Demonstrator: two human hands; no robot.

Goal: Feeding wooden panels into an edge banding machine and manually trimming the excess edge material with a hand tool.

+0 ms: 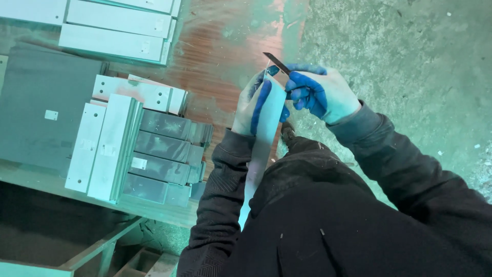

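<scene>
Left grip (pixel 254 102) clenched on pale metal strip (pixel 264 138); right grip (pixel 318 92) grasping thin dark blade (pixel 277 62) at strip's top edge.

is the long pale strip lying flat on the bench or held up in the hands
Held up: the left hand grips the pale strip off the workbench; the right hand holds a blade.

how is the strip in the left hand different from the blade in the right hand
The strip is long, pale and wide, running from the left hand down toward the body. The blade is short, dark and narrow, sticking up past the right hand. The strip looks matte; the blade ends in a thin tip. Both are flat and gripped by gloved fingers.
</scene>
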